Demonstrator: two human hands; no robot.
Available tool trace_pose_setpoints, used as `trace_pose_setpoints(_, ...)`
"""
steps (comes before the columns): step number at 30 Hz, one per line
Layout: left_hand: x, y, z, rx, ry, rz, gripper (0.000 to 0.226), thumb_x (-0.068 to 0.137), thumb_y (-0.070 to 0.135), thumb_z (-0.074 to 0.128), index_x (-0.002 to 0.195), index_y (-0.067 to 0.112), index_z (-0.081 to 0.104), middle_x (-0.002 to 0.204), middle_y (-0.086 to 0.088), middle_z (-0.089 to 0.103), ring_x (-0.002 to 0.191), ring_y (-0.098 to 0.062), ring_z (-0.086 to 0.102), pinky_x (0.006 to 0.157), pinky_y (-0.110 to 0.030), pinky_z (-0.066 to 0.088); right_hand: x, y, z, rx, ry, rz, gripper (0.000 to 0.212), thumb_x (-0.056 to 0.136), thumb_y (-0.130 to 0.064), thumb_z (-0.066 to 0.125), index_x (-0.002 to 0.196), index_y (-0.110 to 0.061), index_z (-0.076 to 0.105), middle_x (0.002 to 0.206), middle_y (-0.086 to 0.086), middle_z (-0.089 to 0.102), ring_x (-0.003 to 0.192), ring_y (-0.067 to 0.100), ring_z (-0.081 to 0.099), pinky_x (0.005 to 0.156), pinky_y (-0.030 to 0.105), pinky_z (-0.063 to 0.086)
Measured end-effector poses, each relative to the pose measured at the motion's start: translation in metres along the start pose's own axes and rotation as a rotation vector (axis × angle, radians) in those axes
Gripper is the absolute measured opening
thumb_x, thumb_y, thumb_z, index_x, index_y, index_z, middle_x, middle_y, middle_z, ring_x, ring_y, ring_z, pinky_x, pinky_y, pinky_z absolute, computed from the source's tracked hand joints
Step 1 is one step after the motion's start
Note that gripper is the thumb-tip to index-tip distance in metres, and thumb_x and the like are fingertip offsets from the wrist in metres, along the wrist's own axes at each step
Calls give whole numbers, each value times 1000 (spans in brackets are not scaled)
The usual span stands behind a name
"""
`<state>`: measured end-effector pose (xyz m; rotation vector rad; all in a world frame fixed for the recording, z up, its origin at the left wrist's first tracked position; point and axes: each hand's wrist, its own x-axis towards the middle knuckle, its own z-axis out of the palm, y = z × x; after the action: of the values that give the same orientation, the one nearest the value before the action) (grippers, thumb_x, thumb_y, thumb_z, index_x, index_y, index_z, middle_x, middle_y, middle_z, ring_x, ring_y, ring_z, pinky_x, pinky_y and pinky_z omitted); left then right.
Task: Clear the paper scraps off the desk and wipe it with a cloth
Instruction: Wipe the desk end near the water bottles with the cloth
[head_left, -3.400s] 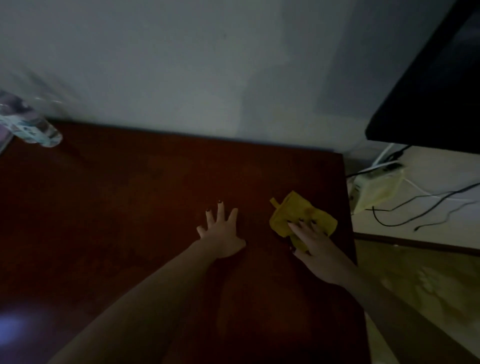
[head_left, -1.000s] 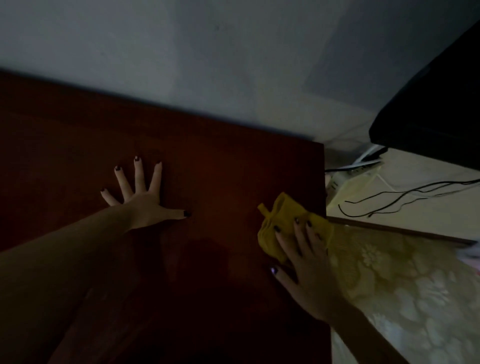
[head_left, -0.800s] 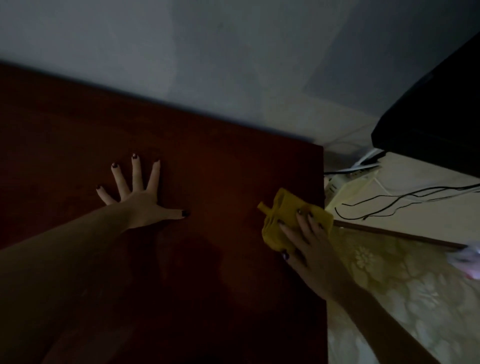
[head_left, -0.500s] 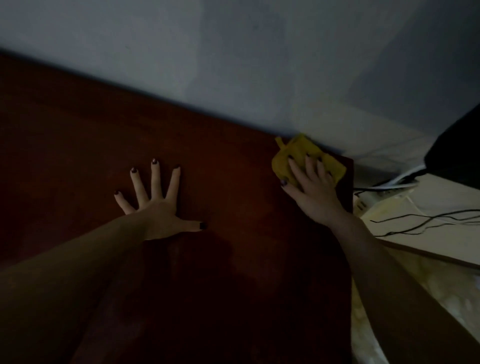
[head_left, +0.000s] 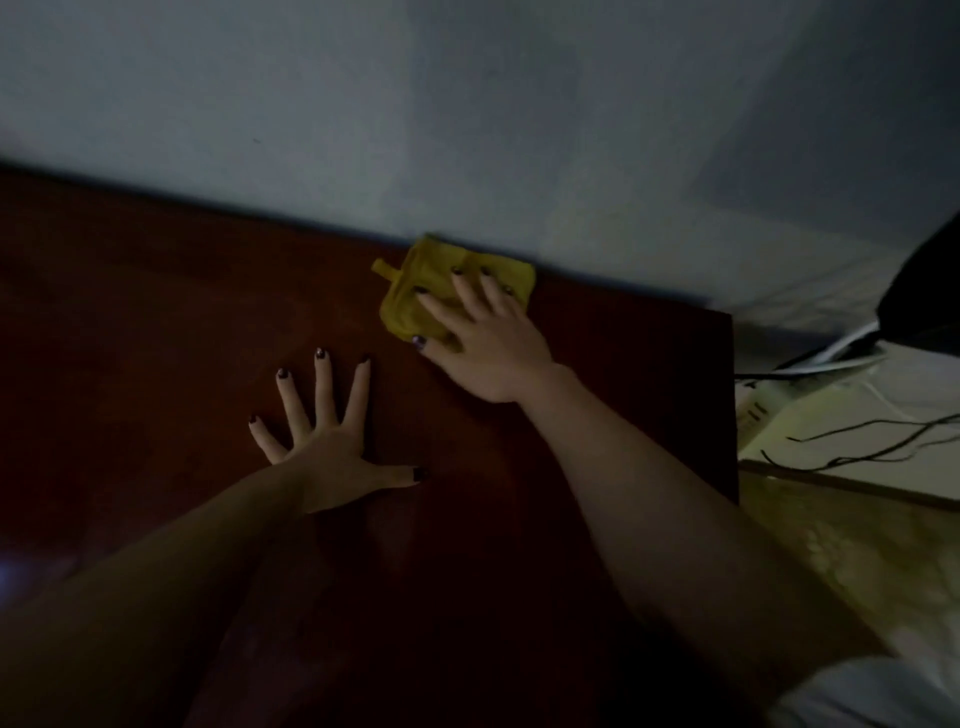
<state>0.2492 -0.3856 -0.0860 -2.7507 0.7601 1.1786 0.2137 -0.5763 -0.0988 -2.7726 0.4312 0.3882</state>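
Yellow cloth (head_left: 410, 304) is lying flat on the dark red table (head_left: 130, 322), at the far edge and touching the wall (head_left: 467, 130), a bit right of centre. Right hand (head_left: 488, 348) is pressing down on it with straight, spread fingers, not curling round it. Left hand (head_left: 327, 441) is resting flat on the table just near-left of the cloth, fingers splayed, holding nothing, probably bracing. Half a second ago the cloth was sitting in the far right corner, and before that on the right edge nearer the person, so the stroke is now running leftward along the wall side. Judging from that, wiping is under way, with the right edge and far right corner covered and the left part probably remaining. No paper scraps are showing in this dim view. Cables (head_left: 857, 441) are lying off the table to the right.
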Motion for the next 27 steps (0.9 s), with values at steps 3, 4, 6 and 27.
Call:
trace_pose_setpoints(3,-2,-1,-2,-7,3,20,129,56,84,55,133,41,-39,137,3,-54,131,-35,-42,106,-66,-7,-32,52,-10,-15,-22,176,61,94,-60,24,147,-40,3,158,4,-8,144,27,-10,116,42,-4)
trace_pose_setpoints(4,-2,-1,-2,-12,3,30,129,56,84,55,134,41,-39,137,2,-54,130,-36,-42,105,-66,-8,-47,71,-12,-17,-19,248,61,95,-58,25,148,-39,1,158,4,-9,144,28,-10,115,41,-4)
trace_pose_setpoints(6,-2,-2,-1,-21,7,43,129,57,84,55,134,40,-38,137,2,-54,129,-36,-43,105,-67,-9,-79,106,-14,4,-25,381,61,96,-55,25,147,-38,-3,158,5,-11,144,30,-10,115,43,-3)
trace_pose_setpoints(27,-17,-192,-76,-503,153,518,37,93,17,57,130,16,55,135,0,52,124,-13,47,95,-14,31,-43,-150,37,-30,-137,144,79,70,-85,3,141,-50,-5,154,-6,-20,140,24,-24,113,42,-11)
